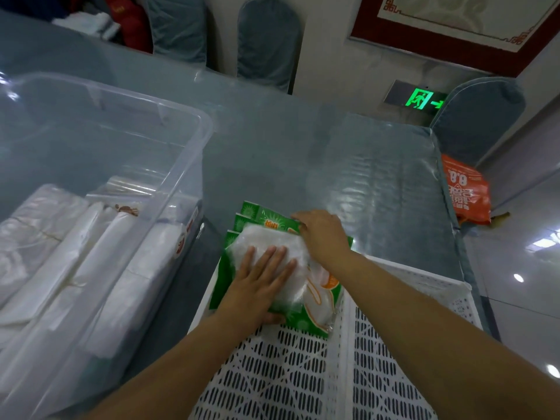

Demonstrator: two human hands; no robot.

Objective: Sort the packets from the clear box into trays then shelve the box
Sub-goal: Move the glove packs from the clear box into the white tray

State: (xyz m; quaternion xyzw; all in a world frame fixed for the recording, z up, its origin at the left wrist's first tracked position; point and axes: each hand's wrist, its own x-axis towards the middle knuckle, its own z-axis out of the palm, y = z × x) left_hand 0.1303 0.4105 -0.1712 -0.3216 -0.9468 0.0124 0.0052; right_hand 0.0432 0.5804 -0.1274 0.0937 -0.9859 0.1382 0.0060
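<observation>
Sorting is judged to be under way in the single head view: a stack of green-and-white plastic packets is being settled at the far end of a white perforated plastic tray on the bench. The left hand is laid on the top packet with fingers straight and spread, pressing it down, while the right hand is set at the stack's far right corner with its fingers curled over the packet edge; whether that edge is truly gripped cannot be told. A second white perforated tray is seen touching the first on its right. To the left, just beside the trays, the large clear plastic box is seen open-topped, with white plastic-wrapped packets lying in rows inside, so the box is not yet ready for shelving. The next move is judged to call for both hands to be lifted off the stack and one reached left over the box's rim for another packet. The bench is covered in blue-grey cloth under a clear sheet; blue-covered chairs, a green exit sign and an orange bag are seen beyond.
</observation>
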